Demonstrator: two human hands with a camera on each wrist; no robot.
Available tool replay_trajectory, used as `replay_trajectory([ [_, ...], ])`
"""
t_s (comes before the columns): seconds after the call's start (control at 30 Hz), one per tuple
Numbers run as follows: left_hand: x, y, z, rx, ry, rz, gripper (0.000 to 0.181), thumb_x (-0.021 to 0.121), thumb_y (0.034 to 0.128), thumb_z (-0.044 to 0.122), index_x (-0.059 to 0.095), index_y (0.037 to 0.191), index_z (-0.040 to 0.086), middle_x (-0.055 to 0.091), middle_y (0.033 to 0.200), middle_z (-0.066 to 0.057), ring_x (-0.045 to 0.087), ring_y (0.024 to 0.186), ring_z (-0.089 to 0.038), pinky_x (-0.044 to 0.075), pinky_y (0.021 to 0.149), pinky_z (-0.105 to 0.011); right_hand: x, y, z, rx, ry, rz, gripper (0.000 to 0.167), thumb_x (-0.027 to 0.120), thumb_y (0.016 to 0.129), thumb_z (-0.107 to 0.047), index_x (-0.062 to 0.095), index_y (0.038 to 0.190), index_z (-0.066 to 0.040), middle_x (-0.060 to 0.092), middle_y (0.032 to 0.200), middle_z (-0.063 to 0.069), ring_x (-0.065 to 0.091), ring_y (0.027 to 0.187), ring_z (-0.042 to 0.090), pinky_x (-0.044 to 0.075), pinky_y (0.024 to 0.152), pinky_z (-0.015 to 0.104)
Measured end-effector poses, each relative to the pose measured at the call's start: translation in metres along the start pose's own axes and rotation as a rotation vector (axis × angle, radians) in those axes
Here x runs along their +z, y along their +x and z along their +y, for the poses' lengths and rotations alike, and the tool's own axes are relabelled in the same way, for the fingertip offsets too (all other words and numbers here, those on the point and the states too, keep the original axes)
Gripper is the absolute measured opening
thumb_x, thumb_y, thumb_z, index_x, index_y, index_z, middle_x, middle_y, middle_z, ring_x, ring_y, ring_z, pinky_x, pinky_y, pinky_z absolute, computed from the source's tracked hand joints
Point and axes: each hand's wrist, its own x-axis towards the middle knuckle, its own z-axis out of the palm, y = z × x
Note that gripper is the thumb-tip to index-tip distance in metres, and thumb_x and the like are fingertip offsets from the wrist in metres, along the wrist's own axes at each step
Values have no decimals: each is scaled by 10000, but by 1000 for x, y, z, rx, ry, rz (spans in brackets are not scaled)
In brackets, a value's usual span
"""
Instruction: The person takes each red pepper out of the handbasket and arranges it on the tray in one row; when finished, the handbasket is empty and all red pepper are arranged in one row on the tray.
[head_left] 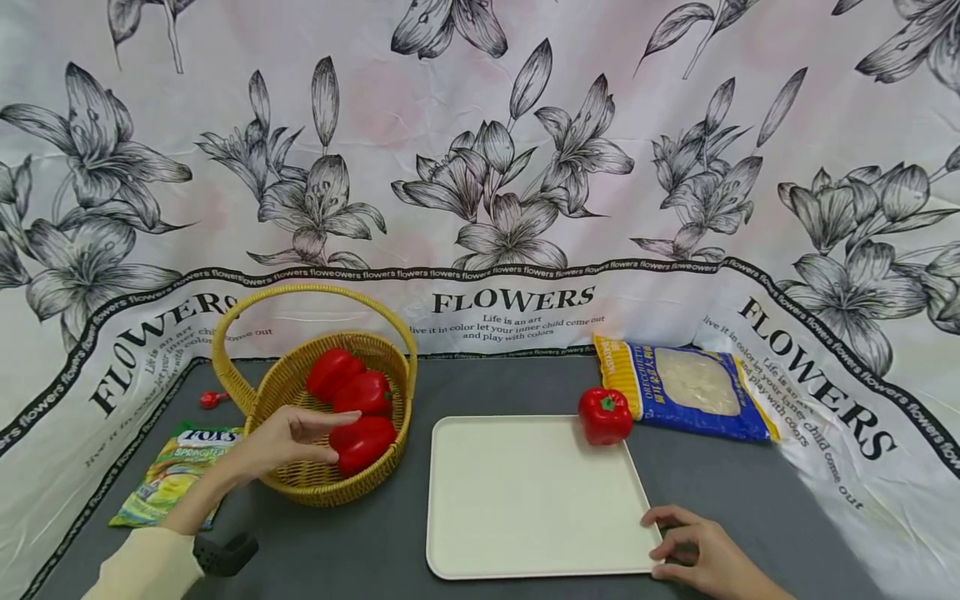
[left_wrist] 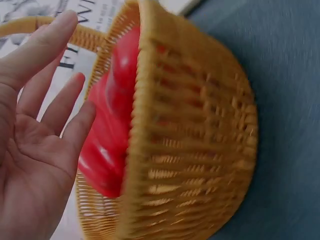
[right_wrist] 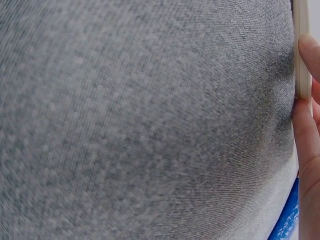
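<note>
A yellow woven basket [head_left: 318, 493] with a tall handle holds three red bell peppers [head_left: 366, 446]. My left hand [head_left: 288, 437] is over the basket's left side, its fingertips close to the nearest pepper. In the left wrist view, that hand [left_wrist: 40, 150] has extended fingers and nothing in its grip; the peppers [left_wrist: 107, 145] lie just beyond. My right hand [head_left: 701, 550] holds the right edge of a cream rectangular tray [head_left: 532, 500] near its front corner, fingers and thumb [right_wrist: 306, 125] on the rim. Another red bell pepper [head_left: 604, 416] sits at the tray's back right corner.
A blue and yellow pasta bag [head_left: 693, 383] lies behind the tray at the right. Left of the basket are a green and yellow candy bag [head_left: 161, 479] and a small red object [head_left: 212, 400]. A flower-printed cloth [head_left: 510, 317] hangs behind the dark grey tabletop [head_left: 360, 550].
</note>
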Motion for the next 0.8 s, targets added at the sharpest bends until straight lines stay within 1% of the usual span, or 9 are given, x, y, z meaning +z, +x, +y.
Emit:
replay_trajectory([
  [0.1, -11, 10, 5, -10, 105, -40, 446, 674, 869, 15, 554, 1288, -80, 533, 1308, -250, 608, 994, -136, 507, 709, -241, 0, 1, -1, 5, -15, 2, 83, 771, 808, -226, 736, 835, -155, 579, 1127, 76, 518, 942, -25, 568, 678, 242],
  [0.13, -14, 14, 7, -23, 139, -37, 443, 687, 864, 36, 571, 1279, -66, 544, 1290, -258, 595, 878, -114, 486, 669, -251, 0, 1, -1, 11, -16, 1, 84, 771, 808, -229, 735, 834, -157, 580, 1127, 74, 516, 943, -27, 568, 678, 241],
  [0.2, -20, 22, 11, -56, 184, -7, 443, 707, 857, 78, 595, 1269, -40, 573, 1263, -243, 582, 841, -134, 486, 664, -248, 0, 2, -2, 15, -21, -1, 89, 771, 807, -237, 736, 833, -159, 580, 1126, 71, 522, 935, -27, 568, 676, 240],
  [0.3, -25, 35, 14, -123, 227, 86, 457, 730, 850, 146, 613, 1265, -7, 591, 1262, -217, 626, 911, -253, 523, 732, -246, 0, 1, -2, 10, -24, -1, 92, 771, 806, -242, 736, 831, -160, 582, 1126, 58, 526, 929, -27, 567, 672, 239],
  [0.37, -24, 45, 13, -157, 287, 150, 469, 744, 843, 189, 624, 1258, 6, 602, 1254, -206, 598, 1075, -343, 531, 787, -275, 0, 1, -1, -4, -28, 4, 89, 771, 807, -239, 737, 832, -160, 583, 1126, 53, 529, 927, -23, 568, 668, 240],
  [0.43, -22, 54, 11, -193, 352, 190, 487, 763, 827, 210, 631, 1253, 14, 619, 1232, -198, 601, 1050, -352, 529, 787, -308, 0, 0, 0, -13, -25, 3, 85, 770, 809, -234, 736, 834, -160, 582, 1127, 57, 530, 930, -21, 568, 666, 243],
  [0.57, -15, 70, 5, -209, 501, 199, 550, 803, 782, 231, 628, 1248, -3, 638, 1183, -205, 600, 982, -334, 525, 804, -417, 1, 1, 0, -3, -12, -9, 79, 766, 814, -227, 735, 839, -159, 578, 1128, 81, 532, 927, -14, 570, 669, 248],
  [0.7, -9, 83, 0, -209, 570, 184, 597, 821, 760, 223, 608, 1263, -20, 635, 1172, -207, 583, 1029, -333, 521, 840, -452, 0, 2, -1, 18, -7, -14, 90, 768, 811, -236, 735, 834, -156, 576, 1125, 96, 538, 910, -11, 569, 668, 247],
  [0.8, -7, 90, -2, -204, 588, 176, 597, 820, 758, 190, 601, 1271, -24, 633, 1177, -204, 567, 1037, -327, 517, 848, -452, 0, 1, -1, 14, -5, -6, 97, 770, 808, -234, 735, 830, -146, 575, 1121, 101, 547, 895, -13, 570, 664, 250],
])
